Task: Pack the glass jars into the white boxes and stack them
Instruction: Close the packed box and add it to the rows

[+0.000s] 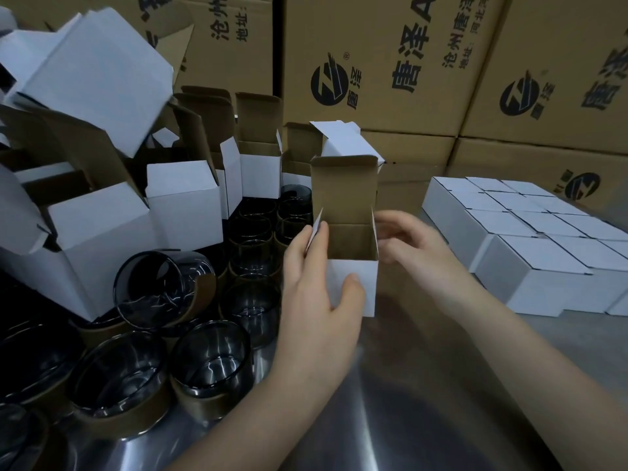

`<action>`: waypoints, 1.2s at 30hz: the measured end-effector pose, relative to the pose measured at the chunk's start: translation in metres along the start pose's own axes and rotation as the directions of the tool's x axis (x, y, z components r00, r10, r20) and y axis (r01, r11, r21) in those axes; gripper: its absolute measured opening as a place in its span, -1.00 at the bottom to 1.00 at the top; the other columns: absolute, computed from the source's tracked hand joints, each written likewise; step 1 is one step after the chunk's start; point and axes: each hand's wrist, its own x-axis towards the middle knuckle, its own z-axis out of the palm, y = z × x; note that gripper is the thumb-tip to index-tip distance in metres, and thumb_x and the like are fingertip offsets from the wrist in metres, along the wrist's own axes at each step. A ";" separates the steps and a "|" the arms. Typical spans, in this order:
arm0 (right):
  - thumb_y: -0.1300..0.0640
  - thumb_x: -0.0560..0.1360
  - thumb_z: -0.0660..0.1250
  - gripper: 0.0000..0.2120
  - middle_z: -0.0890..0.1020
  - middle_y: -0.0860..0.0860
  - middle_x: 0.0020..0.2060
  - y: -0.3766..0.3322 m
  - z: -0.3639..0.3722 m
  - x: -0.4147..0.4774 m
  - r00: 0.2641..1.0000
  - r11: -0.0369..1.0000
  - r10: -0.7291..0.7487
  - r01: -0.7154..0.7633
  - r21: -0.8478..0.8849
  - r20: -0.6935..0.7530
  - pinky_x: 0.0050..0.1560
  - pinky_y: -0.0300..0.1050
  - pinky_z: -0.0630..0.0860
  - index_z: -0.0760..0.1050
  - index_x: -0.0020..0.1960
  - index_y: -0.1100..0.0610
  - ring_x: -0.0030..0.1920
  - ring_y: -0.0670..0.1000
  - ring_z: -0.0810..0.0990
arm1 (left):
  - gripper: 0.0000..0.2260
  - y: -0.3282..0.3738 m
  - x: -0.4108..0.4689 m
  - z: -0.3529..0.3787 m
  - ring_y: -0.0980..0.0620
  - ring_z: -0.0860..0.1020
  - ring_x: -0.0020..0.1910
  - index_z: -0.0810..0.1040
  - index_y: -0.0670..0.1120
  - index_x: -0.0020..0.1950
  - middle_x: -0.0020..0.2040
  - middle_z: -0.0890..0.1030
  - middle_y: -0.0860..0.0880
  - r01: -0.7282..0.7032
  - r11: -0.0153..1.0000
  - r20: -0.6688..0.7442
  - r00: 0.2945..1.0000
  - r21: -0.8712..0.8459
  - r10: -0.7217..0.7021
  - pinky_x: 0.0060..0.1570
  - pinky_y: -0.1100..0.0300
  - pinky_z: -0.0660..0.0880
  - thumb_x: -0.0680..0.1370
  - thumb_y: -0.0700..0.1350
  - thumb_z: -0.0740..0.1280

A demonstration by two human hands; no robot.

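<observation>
Open white box (353, 287) upright on desk (424, 385), clasped at its left corner by left grip (319, 294); right grip (407, 243) blurred at right flap, hold unclear. Light, crushable card: take by walls. Leftward glass jars (210, 358): fragile, slick, heavier

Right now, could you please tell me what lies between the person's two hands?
In the head view, an open white box is between the left hand and the right hand, its lid flap up; no jar shows inside.
</observation>
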 end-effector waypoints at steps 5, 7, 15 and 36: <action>0.01 0.62 0.22 -0.81 0.51 0.00 -0.48 -0.009 -0.001 -0.001 0.989 0.988 0.127 -0.120 0.100 -0.071 -0.51 -0.22 0.41 0.53 -0.13 -0.04 -0.51 0.02 0.49 | -0.40 -0.003 -0.003 0.005 0.60 -0.05 0.37 0.07 0.10 0.60 0.56 -0.01 0.28 -0.003 0.999 0.113 0.994 0.041 -0.001 0.19 0.72 -0.09 0.62 -0.11 0.24; -0.13 0.59 0.25 -0.81 0.50 -0.03 -0.51 -0.013 -0.001 -0.004 0.992 0.990 0.126 -0.126 0.064 -0.010 -0.54 -0.23 0.39 0.51 -0.08 -0.04 -0.53 0.02 0.50 | -0.39 -0.005 -0.004 0.006 0.63 -0.10 0.34 0.04 0.11 0.60 0.56 -0.06 0.30 -0.011 0.998 0.149 0.989 0.054 0.003 0.16 0.74 -0.11 0.62 -0.09 0.24; 0.12 0.57 0.27 -0.92 0.48 -0.04 -0.59 -0.016 0.001 -0.004 0.982 0.971 0.185 -0.179 0.162 -0.026 -0.56 -0.19 0.45 0.49 -0.02 -0.06 -0.59 -0.02 0.47 | -0.32 -0.006 -0.005 0.007 0.63 -0.15 0.31 -0.12 0.26 0.57 0.57 -0.17 0.29 0.042 0.998 0.187 0.981 0.045 -0.050 -0.01 0.80 -0.16 0.62 -0.02 0.24; 0.14 0.57 0.18 -0.72 0.49 -0.14 -0.49 -0.011 -0.001 -0.005 0.989 0.989 0.038 -0.057 -0.135 -0.140 -0.31 -0.15 0.52 0.38 0.22 -0.15 -0.45 -0.11 0.51 | -0.20 0.008 -0.002 0.003 0.42 0.27 0.35 -0.01 0.32 0.56 0.45 0.22 0.38 0.247 0.914 0.168 0.965 -0.322 -0.202 0.39 0.26 0.23 0.38 0.05 0.27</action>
